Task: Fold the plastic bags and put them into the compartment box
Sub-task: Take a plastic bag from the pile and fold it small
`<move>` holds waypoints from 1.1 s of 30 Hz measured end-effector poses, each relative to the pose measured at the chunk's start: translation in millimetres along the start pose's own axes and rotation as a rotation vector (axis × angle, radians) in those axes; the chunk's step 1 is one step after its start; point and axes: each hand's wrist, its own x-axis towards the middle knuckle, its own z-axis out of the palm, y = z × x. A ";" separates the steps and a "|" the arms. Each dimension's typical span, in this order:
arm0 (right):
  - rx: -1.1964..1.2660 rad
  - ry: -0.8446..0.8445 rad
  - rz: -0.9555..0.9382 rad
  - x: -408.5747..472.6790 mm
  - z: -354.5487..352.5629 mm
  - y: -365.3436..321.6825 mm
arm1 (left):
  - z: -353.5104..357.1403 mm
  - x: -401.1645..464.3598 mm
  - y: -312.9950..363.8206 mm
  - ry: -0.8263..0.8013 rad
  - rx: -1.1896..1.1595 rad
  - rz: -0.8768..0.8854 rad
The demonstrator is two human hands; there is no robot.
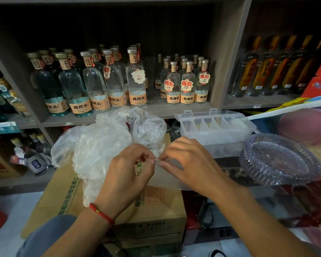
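Note:
A heap of crumpled clear plastic bags (104, 143) lies on a cardboard carton (156, 204) in front of me. Both hands meet above the carton and pinch the edge of one clear bag (167, 179) that hangs below them. My left hand (126, 173), with a red cord on its wrist, pinches it with thumb and fingertips. My right hand (189, 162) pinches the same edge from the right. The clear compartment box (217, 127) stands open on the glass counter behind my right hand; its dividers show, and what lies in it I cannot make out.
A ribbed glass dish (278, 160) sits on the glass counter (267, 197) at right. Shelves of liquor bottles (117, 84) fill the back. More bottles stand on a lower shelf at left (35, 160). A pink round object (306, 125) lies at far right.

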 end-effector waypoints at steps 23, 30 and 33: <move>0.618 0.110 0.281 -3.1 -8.3 13.1 | -5.5 -3.4 -5.6 -0.140 -0.421 -0.245; 0.682 0.200 0.308 -0.8 -5.8 15.1 | -5.6 -2.6 -6.3 -0.038 -0.651 -0.394; 0.785 0.224 0.326 -0.2 -5.8 14.1 | -5.5 -1.8 -8.4 -0.007 -0.719 -0.437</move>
